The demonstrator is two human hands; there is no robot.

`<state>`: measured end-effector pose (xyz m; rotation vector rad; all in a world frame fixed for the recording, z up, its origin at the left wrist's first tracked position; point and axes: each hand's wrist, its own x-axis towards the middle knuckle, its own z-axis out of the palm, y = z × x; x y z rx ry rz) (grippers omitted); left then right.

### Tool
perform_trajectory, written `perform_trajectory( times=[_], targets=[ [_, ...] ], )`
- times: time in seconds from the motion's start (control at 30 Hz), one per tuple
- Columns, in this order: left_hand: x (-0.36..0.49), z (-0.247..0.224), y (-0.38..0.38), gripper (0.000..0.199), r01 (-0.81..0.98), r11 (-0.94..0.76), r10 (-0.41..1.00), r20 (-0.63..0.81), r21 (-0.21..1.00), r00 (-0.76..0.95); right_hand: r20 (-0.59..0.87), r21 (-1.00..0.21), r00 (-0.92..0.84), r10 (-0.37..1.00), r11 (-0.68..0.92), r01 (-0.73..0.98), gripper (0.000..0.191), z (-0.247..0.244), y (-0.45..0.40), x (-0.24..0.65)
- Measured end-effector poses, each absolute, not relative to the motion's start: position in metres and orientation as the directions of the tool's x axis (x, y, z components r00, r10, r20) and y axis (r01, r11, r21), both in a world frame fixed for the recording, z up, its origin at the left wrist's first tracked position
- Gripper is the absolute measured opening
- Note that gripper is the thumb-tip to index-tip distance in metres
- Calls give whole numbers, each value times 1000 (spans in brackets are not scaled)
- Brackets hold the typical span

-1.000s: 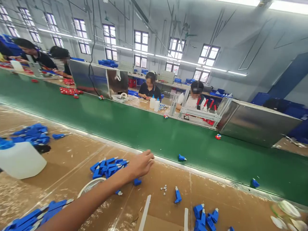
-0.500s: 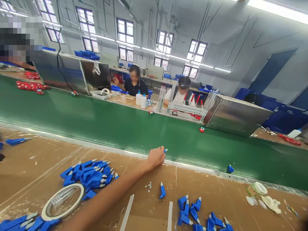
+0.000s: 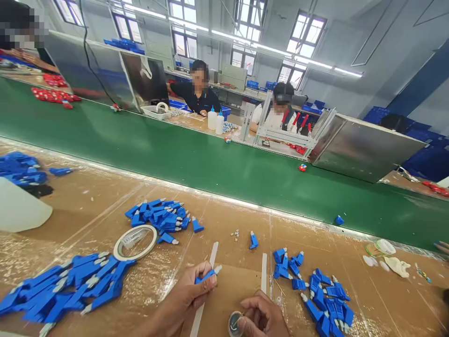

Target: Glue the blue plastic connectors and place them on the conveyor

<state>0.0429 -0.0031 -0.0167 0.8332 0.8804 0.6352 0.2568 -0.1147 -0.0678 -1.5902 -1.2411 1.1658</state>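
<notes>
Through the head view, I see the left grip point(image 3: 191, 289) pinching a pale-tipped blue piece point(image 3: 206, 276) above the brown surface point(image 3: 105, 201), while the right grip point(image 3: 264, 314) curls beside a small round container point(image 3: 233, 322), whether pinching anything I cannot tell.

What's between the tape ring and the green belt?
Blue pieces, then a bit of brown table and a shiny edge; the head view shows it.
</notes>
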Motion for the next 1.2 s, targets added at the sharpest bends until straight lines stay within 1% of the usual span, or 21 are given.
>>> perform_trajectory(
  times=[0.1, 0.17, 0.23, 0.3, 0.37, 0.4, 0.43, 0.5, 0.57, 0.63, 0.7, 0.73, 0.87, 0.93, 1.03, 1.1, 1.2],
  targets=[
    [45, -15, -18, 64, -259, 673, 705, -496, 693, 507, -120, -917, 101, 988, -149, 370, 38, -67, -113, 257],
    [46, -13, -23, 59, -338, 730, 670, -524, 594, 525, -74, -893, 60, 995, -93, 440, 37, -63, -112, 258],
    [45, -13, -25, 53, -395, 762, 642, -521, 513, 562, -11, -852, -14, 1000, -2, 524, 34, -60, -112, 259],
    [43, -15, -26, 47, -428, 779, 624, -496, 459, 603, 54, -792, -107, 993, 108, 602, 33, -57, -111, 259],
    [41, -17, -28, 43, -450, 783, 619, -464, 429, 634, 99, -740, -181, 979, 194, 645, 34, -55, -111, 258],
    [39, -18, -28, 41, -460, 782, 619, -443, 420, 648, 115, -722, -190, 975, 213, 658, 35, -55, -111, 257],
    [38, -19, -28, 40, -469, 780, 621, -426, 414, 658, 127, -709, -182, 975, 217, 671, 36, -55, -111, 256],
    [37, -20, -28, 44, -481, 779, 623, -403, 404, 670, 157, -683, -127, 979, 200, 702, 38, -57, -112, 254],
    [36, -19, -27, 48, -481, 786, 616, -418, 389, 668, 193, -660, -81, 978, 190, 726, 41, -58, -112, 251],
    [37, -19, -27, 47, -467, 798, 602, -457, 382, 655, 214, -656, -75, 974, 200, 728, 44, -59, -112, 249],
    [37, -18, -27, 43, -466, 796, 604, -488, 385, 629, 197, -678, -76, 977, 192, 709, 47, -56, -112, 249],
    [37, -19, -28, 42, -469, 792, 611, -496, 392, 617, 165, -696, -73, 984, 169, 698, 46, -54, -112, 250],
    [36, -21, -32, 39, -483, 778, 628, -514, 401, 584, -7, -786, -11, 1000, 1, 618, 40, -41, -111, 258],
    [36, -23, -32, 44, -477, 793, 608, -539, 379, 583, -80, -869, 51, 996, -95, 485, 45, -34, -109, 263],
    [36, -20, -33, 44, -457, 804, 594, -533, 381, 602, -193, -960, 79, 978, -205, 192, 53, -21, -105, 266],
    [36, -15, -34, 37, -426, 813, 581, -506, 397, 638, -212, -975, 91, 973, -216, 48, 53, -10, -104, 263],
    [36, -11, -37, 29, -364, 847, 520, -470, 387, 713, -143, -990, 212, 967, -140, -28, 46, 5, -106, 249]
  ],
)
